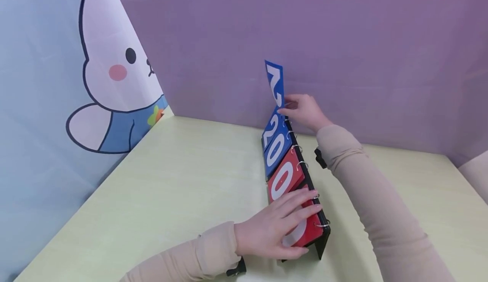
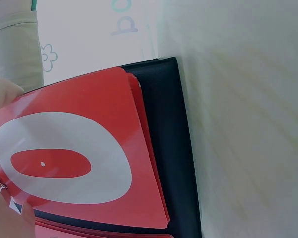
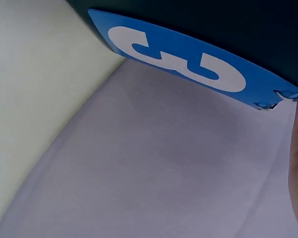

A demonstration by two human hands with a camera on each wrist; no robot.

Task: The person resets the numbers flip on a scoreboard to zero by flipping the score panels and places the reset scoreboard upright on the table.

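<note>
A flip scoreboard, its black stand (image 1: 324, 248) leaning like a tent, bears blue and red number cards on metal rings. My right hand (image 1: 305, 110) pinches a blue number card (image 1: 275, 83) low near the rings; this card stands raised above the top edge. Beneath it lie a blue 2 card (image 1: 271, 126) and a blue 0 card (image 1: 275, 150). My left hand (image 1: 272, 227) rests with spread, fairly straight fingers across the nearest red 0 card (image 2: 109, 99), thumb by its near side. Another red 0 card (image 1: 283, 180) lies beyond. In the right wrist view, a blue 3 card (image 3: 179, 59) hangs from rings.
The scoreboard stands on a pale yellow table (image 1: 171, 189). Behind is a purple backdrop (image 1: 209, 40). To the left hangs a light blue cloth (image 1: 34, 83) with a printed cartoon rabbit (image 1: 110, 70).
</note>
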